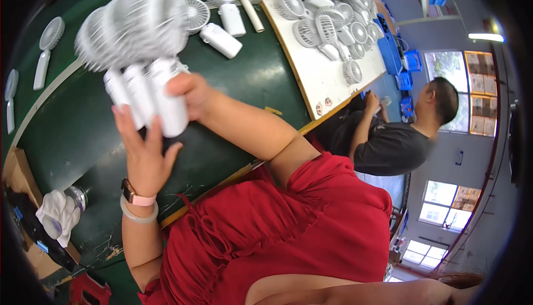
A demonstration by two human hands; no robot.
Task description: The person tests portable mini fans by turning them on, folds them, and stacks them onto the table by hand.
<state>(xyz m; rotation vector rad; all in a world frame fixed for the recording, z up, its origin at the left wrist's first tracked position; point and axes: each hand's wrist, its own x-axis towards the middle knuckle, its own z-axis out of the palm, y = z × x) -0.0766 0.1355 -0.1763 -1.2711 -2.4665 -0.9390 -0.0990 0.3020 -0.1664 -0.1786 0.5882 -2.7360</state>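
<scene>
Gripping the rightmost handle in a bunch of blurred white plastic handheld fans [135,33]: right hand [193,95], curled tight. Left hand [145,152] spread fairly wide, fingertips at handle ends, contact unclear. Bunch above dark green, smooth tabletop [255,77].

At my left grip [145,158] and right grip [194,95] I count 3 fan handles [173,110]; their blurred heads [139,24] I can't number. Far left on my green table [258,77] lie 2 more fans [51,34]. The fan pile [327,24] is too jumbled to count. I also see 1 stick [245,2], 1 watch [130,191], 1 bangle [139,216] and 1 co-worker [394,146].
</scene>
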